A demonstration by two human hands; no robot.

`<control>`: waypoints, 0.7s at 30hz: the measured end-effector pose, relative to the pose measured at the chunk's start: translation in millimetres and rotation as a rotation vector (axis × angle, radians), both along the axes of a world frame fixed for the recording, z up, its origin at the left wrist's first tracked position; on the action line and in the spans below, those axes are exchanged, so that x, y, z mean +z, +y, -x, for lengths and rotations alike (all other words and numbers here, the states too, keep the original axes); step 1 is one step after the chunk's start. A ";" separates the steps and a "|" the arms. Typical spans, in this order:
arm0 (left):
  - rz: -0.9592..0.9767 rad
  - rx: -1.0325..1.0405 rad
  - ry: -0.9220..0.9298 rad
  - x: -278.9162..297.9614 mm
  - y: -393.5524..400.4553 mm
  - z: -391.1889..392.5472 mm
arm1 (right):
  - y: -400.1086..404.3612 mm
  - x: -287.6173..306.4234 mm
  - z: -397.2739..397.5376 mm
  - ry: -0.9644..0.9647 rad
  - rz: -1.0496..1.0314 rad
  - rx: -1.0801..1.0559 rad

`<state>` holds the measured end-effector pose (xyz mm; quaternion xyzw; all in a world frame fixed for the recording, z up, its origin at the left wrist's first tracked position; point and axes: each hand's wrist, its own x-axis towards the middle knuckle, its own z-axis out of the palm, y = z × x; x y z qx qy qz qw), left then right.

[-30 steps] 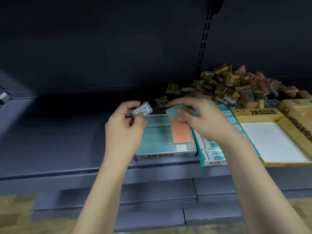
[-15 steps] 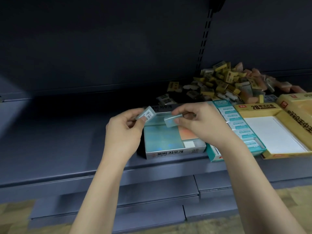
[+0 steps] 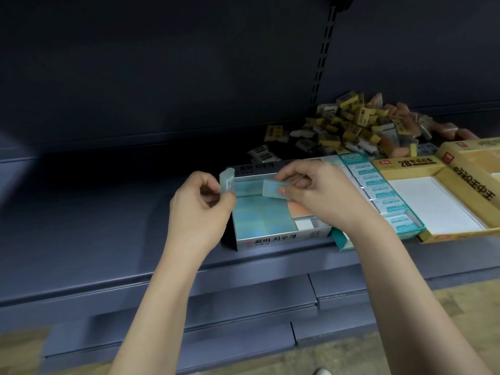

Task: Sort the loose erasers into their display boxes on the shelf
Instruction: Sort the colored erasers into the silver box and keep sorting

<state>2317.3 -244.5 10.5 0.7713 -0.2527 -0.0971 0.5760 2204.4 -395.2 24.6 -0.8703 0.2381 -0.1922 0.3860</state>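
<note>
Two hands work over the dark grey shelf [image 3: 108, 212]. The left hand [image 3: 200, 209] pinches one pale teal eraser [image 3: 226, 182] between thumb and curled fingers, holding it upright at the left rear corner of the silver display box [image 3: 281, 239]; a barcode label shows on its face. The right hand [image 3: 322, 196] pinches a second pale teal eraser [image 3: 272, 191] between thumb and forefinger, held flat above the box interior, with the remaining fingers curled. The two erasers are held apart from each other.

The silver display box sits at the front edge of the shelf. Its floor is covered mostly by a layer of teal erasers [image 3: 261, 217]; individual pieces in the layer cannot be counted. One orange eraser [image 3: 300, 212] lies at the right side of the box, partly hidden under the right hand, and one white patch [image 3: 304, 224] shows at the front right corner.

Three more display boxes stand to the right:
1. A teal display box [image 3: 341, 239], just beside the silver one, holding a row of about six sleeved erasers [image 3: 378, 190].
2. A yellow display box [image 3: 405, 165] with a bare white floor.
3. A second yellow box [image 3: 476, 158], cut off by the frame edge.

A heap of loose erasers [image 3: 359, 125] lies at the back of the shelf behind the boxes, in yellow, orange and pale sleeves; too many and too overlapped to count. Several strays [image 3: 263, 155] lie at its left edge. Wood-pattern floor [image 3: 433, 320] shows below the shelf.
</note>
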 end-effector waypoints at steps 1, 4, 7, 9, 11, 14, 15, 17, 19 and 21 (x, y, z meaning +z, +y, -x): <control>-0.009 0.005 -0.005 -1.5 0.3 -0.9 | -0.2 0.7 -2.4 0.034 0.022 0.011; -0.043 0.001 -0.036 -3.8 0.9 -3.1 | -2.2 3.4 -9.9 0.153 0.135 0.036; -0.057 -0.046 -0.128 -3.7 0.8 -0.3 | -4.5 3.2 -16.5 0.231 0.246 0.037; -0.073 -0.080 -0.238 -6.1 0.8 0.2 | -5.3 2.0 -19.0 0.249 0.311 0.026; -0.094 -0.117 -0.379 -9.6 -1.1 -0.8 | -6.5 1.4 -20.0 0.234 0.328 0.033; -0.090 -0.177 -0.497 -13.9 -7.3 -1.5 | -6.6 0.4 -19.9 0.220 0.318 0.066; -0.092 -0.184 -0.526 -14.7 -9.5 -1.6 | -6.1 0.3 -19.5 0.213 0.317 0.072; -0.118 -0.176 -0.572 -15.0 -12.3 -2.8 | -5.5 0.6 -18.4 0.200 0.332 0.074; -0.170 -0.160 -0.589 -13.6 -12.9 -3.3 | -6.2 0.9 -16.7 0.205 0.328 0.075; -0.215 -0.135 -0.598 -12.1 -12.8 -2.3 | -7.5 0.8 -14.4 0.211 0.305 0.079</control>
